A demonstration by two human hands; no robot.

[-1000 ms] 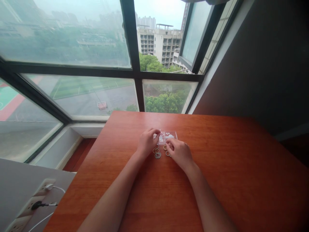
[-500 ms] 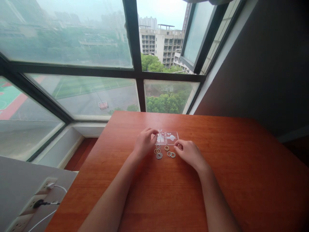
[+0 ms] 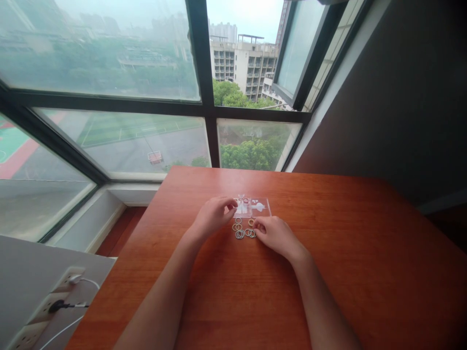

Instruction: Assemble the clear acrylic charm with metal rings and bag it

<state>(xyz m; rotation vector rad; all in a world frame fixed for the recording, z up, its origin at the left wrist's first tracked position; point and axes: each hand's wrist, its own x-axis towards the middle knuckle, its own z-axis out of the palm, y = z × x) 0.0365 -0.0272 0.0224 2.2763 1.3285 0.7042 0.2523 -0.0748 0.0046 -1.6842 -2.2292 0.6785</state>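
Observation:
My left hand [image 3: 215, 215] is at the left edge of a clear plastic stand [image 3: 268, 206] with white printed shapes. Its fingers are curved, with a gap between thumb and forefinger and nothing visible in it. My right hand [image 3: 275, 233] rests low over the table, fingers curled but parted from the thumb. Its fingertips touch a pair of overlapping pale rings [image 3: 248, 233]. A thicker gold ring [image 3: 251, 222] lies just beyond those fingertips. To the left lie more rings: overlapping silver ones [image 3: 240, 234], yellowish ones [image 3: 235, 227] and a single ring [image 3: 238, 220].
The reddish-brown wooden table [image 3: 226, 296] stands against dark-framed windows [image 3: 209, 109]. On the lower left wall are sockets [image 3: 54, 306] with a black plug and white cables. A dark sloping wall [image 3: 401, 97] rises at the right.
My right hand has moved left, and the pair of pale rings has slid left with it, closer to the silver rings. My left hand has drawn slightly left from the stand.

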